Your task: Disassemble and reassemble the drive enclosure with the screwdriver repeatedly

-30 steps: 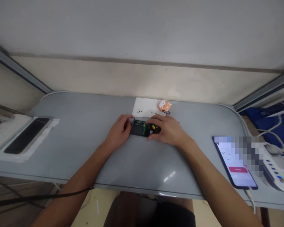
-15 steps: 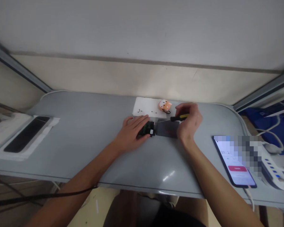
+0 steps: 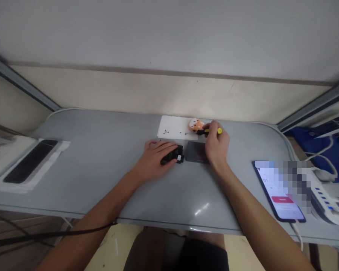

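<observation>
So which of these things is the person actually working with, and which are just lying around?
In use: left hand on the circuit board; right hand holding the screwdriver; dark cover; screws on white paper.
Lying about: orange charm; lit phone; power strip; dark phone at left.

Open table left of the circuit board; screw-strewn paper, orange toy close behind; phone rightward.
</observation>
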Demonstrator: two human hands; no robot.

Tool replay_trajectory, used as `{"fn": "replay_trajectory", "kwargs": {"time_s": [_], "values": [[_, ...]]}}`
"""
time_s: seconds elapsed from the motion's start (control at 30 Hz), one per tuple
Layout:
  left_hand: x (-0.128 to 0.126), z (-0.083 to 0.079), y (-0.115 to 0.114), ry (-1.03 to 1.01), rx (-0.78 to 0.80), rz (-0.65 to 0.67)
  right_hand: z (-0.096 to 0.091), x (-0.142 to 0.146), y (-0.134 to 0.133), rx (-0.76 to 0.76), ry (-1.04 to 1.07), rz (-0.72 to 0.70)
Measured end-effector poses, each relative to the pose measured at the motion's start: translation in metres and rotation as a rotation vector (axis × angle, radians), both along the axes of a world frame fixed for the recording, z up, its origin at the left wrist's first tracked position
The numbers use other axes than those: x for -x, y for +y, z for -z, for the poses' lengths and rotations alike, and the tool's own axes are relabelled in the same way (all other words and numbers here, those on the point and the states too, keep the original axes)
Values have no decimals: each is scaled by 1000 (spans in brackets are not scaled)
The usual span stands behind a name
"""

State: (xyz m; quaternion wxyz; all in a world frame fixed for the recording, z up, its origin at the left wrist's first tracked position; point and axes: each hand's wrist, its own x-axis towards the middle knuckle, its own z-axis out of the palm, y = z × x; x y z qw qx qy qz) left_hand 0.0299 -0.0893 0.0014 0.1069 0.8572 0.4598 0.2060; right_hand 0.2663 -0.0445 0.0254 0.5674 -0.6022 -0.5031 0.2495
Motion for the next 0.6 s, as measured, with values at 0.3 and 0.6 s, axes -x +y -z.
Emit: {"fn": "replay_trajectory", "kwargs": {"time_s": [0.3, 0.6], "values": [[-2, -2, -2, 8, 4, -5, -6, 1, -4, 3, -19, -29], [-1, 0, -2, 20, -24, 9, -4, 5, -2, 79, 351, -4]]}}
